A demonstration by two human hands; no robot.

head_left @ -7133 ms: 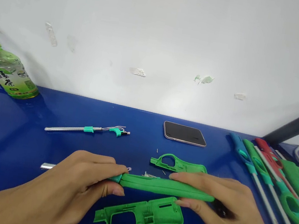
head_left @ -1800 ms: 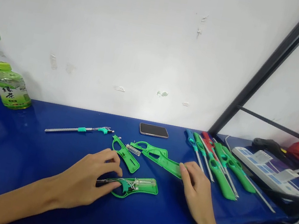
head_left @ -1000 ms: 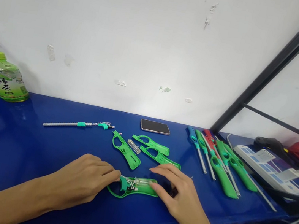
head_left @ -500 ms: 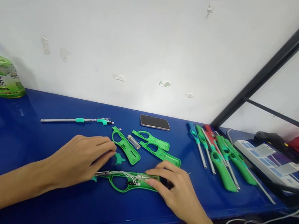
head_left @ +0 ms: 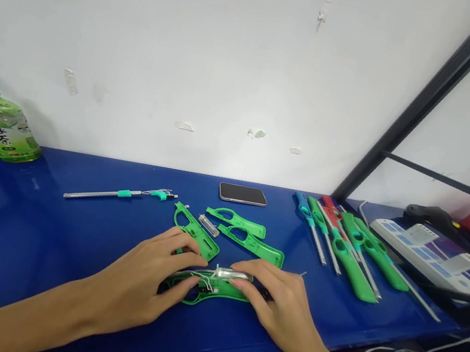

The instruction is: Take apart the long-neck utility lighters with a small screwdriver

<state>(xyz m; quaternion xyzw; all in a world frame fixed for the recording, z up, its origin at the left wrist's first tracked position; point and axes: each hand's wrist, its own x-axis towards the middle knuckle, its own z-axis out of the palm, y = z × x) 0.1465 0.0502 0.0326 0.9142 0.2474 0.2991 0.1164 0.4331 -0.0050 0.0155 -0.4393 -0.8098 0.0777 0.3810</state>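
Near the front edge of the blue table, the left hand, narrowly curled, its hold unclear, and the right hand flank a green shell half. The right pinches a clear tube; manoeuvring it seems the present step, the next move calling for slack white wires.

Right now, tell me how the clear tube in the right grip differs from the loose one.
The held tube is pinched in the right grip; the loose tube lies on the table. The held tube runs nearly level in view; the loose tube slants. Both are clear.
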